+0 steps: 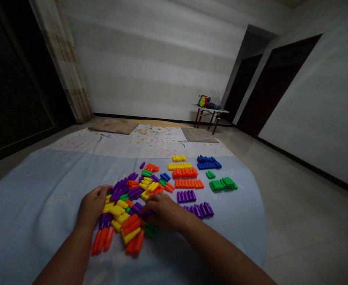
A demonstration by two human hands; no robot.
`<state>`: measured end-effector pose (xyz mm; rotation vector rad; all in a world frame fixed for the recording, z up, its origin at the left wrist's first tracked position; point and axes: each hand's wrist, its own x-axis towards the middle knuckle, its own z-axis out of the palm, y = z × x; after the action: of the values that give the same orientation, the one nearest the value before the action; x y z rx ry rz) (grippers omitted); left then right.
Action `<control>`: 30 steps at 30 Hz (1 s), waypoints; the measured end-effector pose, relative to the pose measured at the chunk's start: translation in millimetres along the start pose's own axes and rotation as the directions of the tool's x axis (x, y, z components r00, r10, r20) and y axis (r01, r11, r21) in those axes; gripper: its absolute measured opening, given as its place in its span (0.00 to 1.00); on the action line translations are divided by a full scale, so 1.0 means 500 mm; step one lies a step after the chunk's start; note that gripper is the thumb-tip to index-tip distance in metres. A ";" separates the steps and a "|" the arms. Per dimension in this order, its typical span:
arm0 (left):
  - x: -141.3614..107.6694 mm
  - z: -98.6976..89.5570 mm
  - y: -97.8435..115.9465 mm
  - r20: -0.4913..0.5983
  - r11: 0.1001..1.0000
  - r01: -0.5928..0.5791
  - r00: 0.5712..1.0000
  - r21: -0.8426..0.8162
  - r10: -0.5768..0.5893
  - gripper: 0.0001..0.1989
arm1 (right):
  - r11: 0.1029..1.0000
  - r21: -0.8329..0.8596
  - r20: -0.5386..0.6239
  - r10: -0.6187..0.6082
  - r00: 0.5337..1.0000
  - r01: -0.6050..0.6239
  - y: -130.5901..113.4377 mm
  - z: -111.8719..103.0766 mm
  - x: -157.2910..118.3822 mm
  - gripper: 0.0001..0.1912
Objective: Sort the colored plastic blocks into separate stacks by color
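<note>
A mixed pile of small, coloured plastic tube-like pieces (119,213) lies between my hands. My left hand (93,204) is at the pile's left edge, its fingers bent together beside purple and yellow pieces; what they hold, if anything, is hidden. My right hand (167,211) reaches in from the right with fingers curled down over purple pieces (137,208), and its fingertips are partly hidden. Dark green pieces (150,229) lie beneath that hand. Orange pieces (103,239) sit side by side near my left wrist.
Right of the pile are colour-sorted rows: yellow (179,166), orange (188,183), purple (202,209), blue (208,163) and green (224,183). A light blue cloth (58,190) covers the rounded table. Two flat mats (114,126) lie at the far side. A small table (211,109) with bags stands beyond.
</note>
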<state>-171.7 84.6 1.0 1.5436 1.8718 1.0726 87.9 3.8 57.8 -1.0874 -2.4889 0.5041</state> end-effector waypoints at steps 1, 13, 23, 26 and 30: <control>0.000 -0.002 0.002 0.003 1.000 0.004 1.000 0.003 -0.004 0.20 | 1.000 0.001 0.006 -0.007 1.000 0.007 0.001 -0.001 0.001 0.09; -0.003 -0.005 0.014 0.003 1.000 0.024 1.000 0.000 -0.024 0.20 | 0.988 0.095 -0.080 0.130 0.988 -0.122 0.039 -0.085 -0.055 0.26; 0.004 -0.004 0.003 0.029 0.997 0.032 0.999 0.071 -0.034 0.20 | 0.848 -0.062 -0.067 0.523 0.850 -0.527 0.224 -0.185 -0.218 0.20; 0.003 -0.005 0.004 0.022 0.996 0.025 0.999 0.087 -0.027 0.20 | 0.825 -0.072 -0.034 0.560 0.828 -0.561 0.239 -0.173 -0.229 0.20; 0.003 -0.005 0.006 0.003 0.995 0.031 0.999 0.095 -0.032 0.20 | 0.820 -0.021 -0.016 0.572 0.820 -0.573 0.245 -0.158 -0.233 0.22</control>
<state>-172.3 85.6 5.1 1.5616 1.9635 0.9787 274.1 7.9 46.7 -1.8574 -2.1253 0.6258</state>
